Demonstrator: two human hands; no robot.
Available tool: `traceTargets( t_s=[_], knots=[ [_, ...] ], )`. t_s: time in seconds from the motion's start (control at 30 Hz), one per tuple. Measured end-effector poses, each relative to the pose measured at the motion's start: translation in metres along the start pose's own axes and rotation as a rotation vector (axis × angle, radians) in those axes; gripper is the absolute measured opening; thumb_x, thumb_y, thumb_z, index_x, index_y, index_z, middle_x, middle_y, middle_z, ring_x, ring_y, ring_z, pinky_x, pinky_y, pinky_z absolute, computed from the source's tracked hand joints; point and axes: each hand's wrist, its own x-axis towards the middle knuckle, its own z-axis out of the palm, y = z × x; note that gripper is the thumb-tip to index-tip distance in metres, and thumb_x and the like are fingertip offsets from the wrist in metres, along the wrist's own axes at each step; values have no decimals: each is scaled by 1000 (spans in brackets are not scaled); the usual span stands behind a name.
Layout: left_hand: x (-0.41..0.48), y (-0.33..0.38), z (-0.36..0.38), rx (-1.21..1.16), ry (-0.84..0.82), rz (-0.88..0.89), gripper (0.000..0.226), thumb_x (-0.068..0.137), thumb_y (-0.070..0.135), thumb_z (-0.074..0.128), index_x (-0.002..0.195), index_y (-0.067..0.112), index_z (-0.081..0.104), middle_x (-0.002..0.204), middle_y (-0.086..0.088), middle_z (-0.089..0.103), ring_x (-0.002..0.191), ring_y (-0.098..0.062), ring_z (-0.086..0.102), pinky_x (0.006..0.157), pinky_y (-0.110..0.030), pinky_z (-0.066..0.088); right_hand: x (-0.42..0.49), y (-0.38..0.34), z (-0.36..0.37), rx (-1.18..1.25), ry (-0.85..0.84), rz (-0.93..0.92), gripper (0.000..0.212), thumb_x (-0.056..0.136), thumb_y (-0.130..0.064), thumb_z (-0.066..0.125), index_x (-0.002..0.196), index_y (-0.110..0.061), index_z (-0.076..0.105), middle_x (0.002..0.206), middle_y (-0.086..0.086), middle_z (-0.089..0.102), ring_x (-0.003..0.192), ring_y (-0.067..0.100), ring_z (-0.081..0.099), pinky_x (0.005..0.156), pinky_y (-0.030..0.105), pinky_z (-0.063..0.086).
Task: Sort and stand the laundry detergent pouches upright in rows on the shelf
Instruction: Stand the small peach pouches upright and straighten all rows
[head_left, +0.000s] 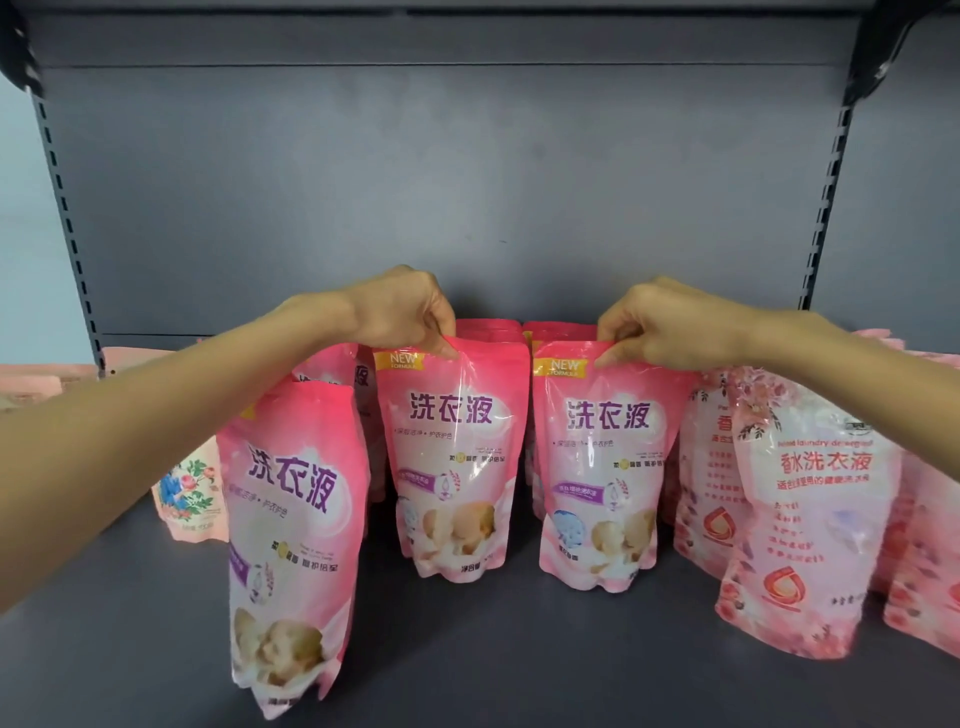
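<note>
Contact is showing on both sides: I am seeing the left hand (410, 306) pinching the centre pouch (452, 457) at its top, the right hand (654, 327) pinching the neighbouring pouch (602, 467) likewise, both standing on the shelf (519, 649).

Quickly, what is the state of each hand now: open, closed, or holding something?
Left hand: pinches the top edge of the left-centre pouch.
Right hand: pinches the top edge of the right-centre pouch.

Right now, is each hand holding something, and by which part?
Left hand pinches the top edge of the left middle pouch; right hand, the top edge of the right middle pouch.
</note>
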Motion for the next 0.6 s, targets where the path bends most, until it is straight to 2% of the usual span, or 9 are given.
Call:
traceTargets(
  t_s=[0.1, 0.2, 0.27, 0.33, 0.43, 0.6],
  knots=[
    [1, -1, 2, 9, 7, -7, 14, 78, 24, 73, 82, 11, 74, 72, -3, 70, 51, 6, 51, 54, -2, 38, 3, -4, 3, 17, -2, 7, 26, 81, -31, 69, 79, -5, 69, 74, 14, 69, 66, 24, 61, 61, 26, 45],
    [-1, -2, 1, 7, 12, -15, 15, 78, 25, 73, 83, 11, 75, 75, -4, 72, 61, -4, 56, 56, -4, 39, 4, -4, 2, -2, -5, 27, 26, 81, -29, 69, 76, -5, 68, 70, 11, 68, 61, 19, 58, 58, 23, 45],
    [0, 0, 2, 7, 16, -17, 14, 78, 25, 73, 83, 12, 75, 71, 1, 70, 58, 2, 55, 54, -1, 38, 4, -3, 0, -6, -3, 37, 25, 82, -29, 70, 73, -5, 67, 65, 7, 66, 54, 11, 52, 53, 18, 42],
    [1, 2, 3, 10, 19, -14, 12, 79, 24, 73, 82, 12, 74, 65, 7, 66, 52, 9, 52, 53, 0, 36, 4, -1, 0, 0, -6, 38, 25, 81, -29, 70, 75, -5, 68, 68, 8, 68, 58, 16, 57, 56, 21, 45],
    [4, 4, 5, 8, 22, -14, 12, 79, 24, 72, 82, 12, 74, 68, 4, 68, 53, 6, 53, 53, 0, 36, 4, 0, 1, 3, -23, 23, 26, 80, -30, 69, 79, -5, 70, 75, 12, 70, 72, 27, 64, 65, 30, 49],
    [1, 5, 5, -32, -13, -15, 8, 79, 24, 72, 77, 16, 73, 54, 17, 61, 46, 10, 49, 52, 0, 35, 4, 2, 1, -3, -40, 21, 27, 81, -31, 69, 80, -4, 69, 76, 14, 70, 73, 29, 64, 66, 32, 49]
  ],
)
